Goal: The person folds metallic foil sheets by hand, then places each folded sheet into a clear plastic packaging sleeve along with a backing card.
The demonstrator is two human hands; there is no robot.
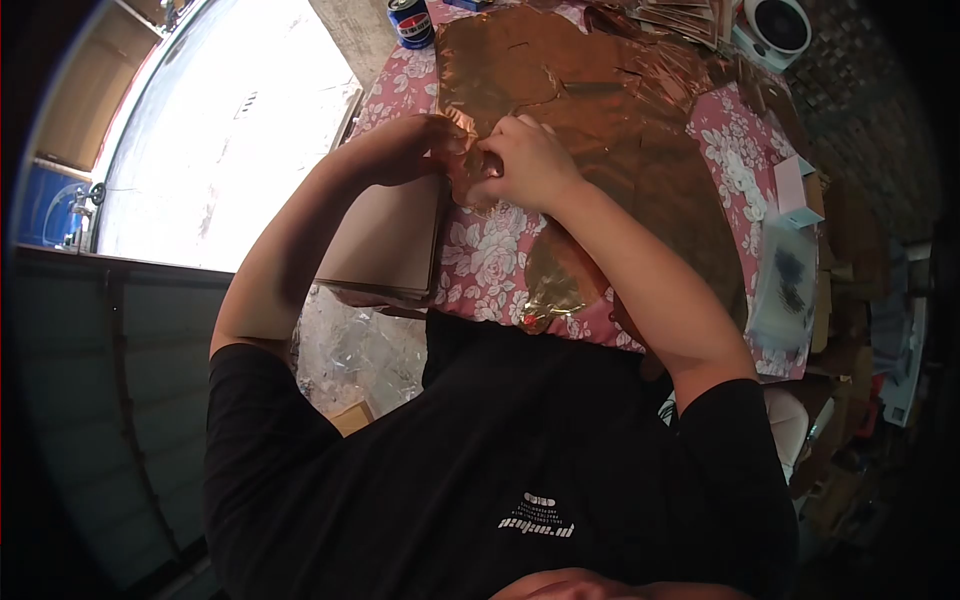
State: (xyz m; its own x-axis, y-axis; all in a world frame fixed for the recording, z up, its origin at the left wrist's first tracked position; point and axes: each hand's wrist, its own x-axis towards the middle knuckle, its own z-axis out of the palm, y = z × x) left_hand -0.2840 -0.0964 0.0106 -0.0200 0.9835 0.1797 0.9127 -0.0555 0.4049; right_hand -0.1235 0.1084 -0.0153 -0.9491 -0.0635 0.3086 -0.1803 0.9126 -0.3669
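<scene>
A large sheet of shiny copper-coloured foil point(600, 140) is spread over a pink floral tablecloth point(485, 250). At its near left edge, my left hand point(418, 148) has its fingers closed on a crumpled bit of the foil. Close by on the right, my right hand point(530, 165) is curled and pinches the same edge, thumb towards the left hand. The fingertips are partly hidden. Below my left forearm lies a stack of flat brown boards point(390, 240), near the hands but apart from the fingers.
A blue can point(411, 24) stands at the back left. Flat brown pieces point(680, 20) are piled at the back, beside a round white device point(778, 28). Along the right edge are a small white box point(798, 192) and a clear plastic bag point(785, 280). Clear plastic wrap point(360, 355) lies below the table's left side.
</scene>
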